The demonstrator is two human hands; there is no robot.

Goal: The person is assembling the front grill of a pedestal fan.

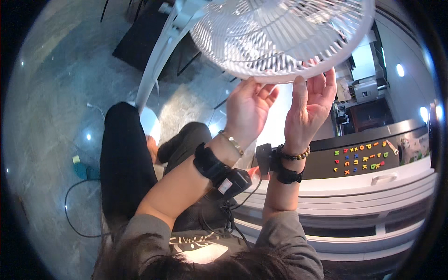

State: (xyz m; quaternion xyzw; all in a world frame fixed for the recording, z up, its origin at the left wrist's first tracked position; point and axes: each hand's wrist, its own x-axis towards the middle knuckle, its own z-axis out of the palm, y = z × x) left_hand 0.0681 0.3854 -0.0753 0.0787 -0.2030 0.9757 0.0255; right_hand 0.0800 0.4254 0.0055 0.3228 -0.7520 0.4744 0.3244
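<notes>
A white pedestal fan with a round wire grille fills the upper part of the view. Its pale pole slants down to a white base on the floor, partly hidden by my leg. My left hand is closed at the lower rim of the grille, thumb on the rim and other fingers curled below it. To its right, my right hand grips the same rim, with the thumb in front and the fingers behind. Behind the grille, details of the blades are hard to make out.
Black straps with small box devices sit on both wrists, and dark cables hang below them. On the right stands a white drawer unit with colourful letter magnets on a dark panel. A cable lies on the floor at left.
</notes>
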